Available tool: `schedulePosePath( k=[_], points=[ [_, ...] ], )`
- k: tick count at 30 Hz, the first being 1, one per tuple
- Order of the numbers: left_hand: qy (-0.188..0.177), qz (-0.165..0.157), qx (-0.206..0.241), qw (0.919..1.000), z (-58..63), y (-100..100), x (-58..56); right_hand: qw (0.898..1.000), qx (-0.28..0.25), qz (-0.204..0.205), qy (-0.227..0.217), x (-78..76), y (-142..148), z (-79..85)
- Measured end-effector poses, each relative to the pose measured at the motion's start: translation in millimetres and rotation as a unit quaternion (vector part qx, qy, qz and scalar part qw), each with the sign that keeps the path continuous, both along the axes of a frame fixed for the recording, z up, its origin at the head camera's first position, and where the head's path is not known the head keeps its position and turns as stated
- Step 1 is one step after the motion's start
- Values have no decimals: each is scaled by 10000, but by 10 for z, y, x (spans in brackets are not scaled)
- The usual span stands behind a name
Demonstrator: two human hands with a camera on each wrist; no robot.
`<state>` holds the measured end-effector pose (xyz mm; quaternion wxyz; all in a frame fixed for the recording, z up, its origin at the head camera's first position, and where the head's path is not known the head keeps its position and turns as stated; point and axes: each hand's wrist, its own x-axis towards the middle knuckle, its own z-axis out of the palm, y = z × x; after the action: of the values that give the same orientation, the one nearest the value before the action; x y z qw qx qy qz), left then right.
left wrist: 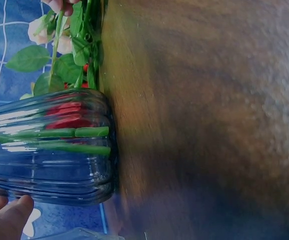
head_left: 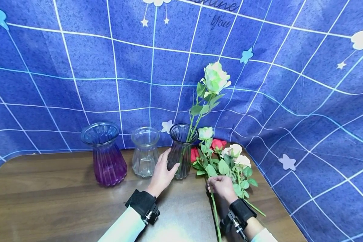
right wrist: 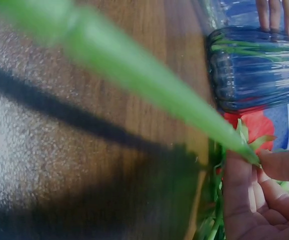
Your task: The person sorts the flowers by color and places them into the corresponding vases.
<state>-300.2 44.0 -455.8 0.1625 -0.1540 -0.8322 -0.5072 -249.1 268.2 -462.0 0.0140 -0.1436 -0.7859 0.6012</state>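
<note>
My left hand grips the dark grey glass vase low on its ribbed body, thumb in front. A tall pale green-white rose leans to the right out of this vase. Two green stem ends show through its glass near the bottom in the left wrist view. My right hand pinches the long stem of another artificial flower between thumb and fingers. That stem runs up among leaves, apparently to a whitish-green rose just right of the vase.
A blue-to-purple vase and a clear glass vase stand left of the grey one. Red roses and pale pink roses lie at the wooden table's right. Blue patterned cloth hangs behind and to the right.
</note>
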Motion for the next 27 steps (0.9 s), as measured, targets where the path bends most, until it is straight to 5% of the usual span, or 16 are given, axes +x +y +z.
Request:
schedulePosePath(
  k=[17,27],
  points=[
    [320,7,5,9995,2,0,-23,9987,-391,-309,119,95,87,213],
    [144,6,-8,9999,-44,0,-28,9964,-526,-486,454,226,202,521]
  ],
)
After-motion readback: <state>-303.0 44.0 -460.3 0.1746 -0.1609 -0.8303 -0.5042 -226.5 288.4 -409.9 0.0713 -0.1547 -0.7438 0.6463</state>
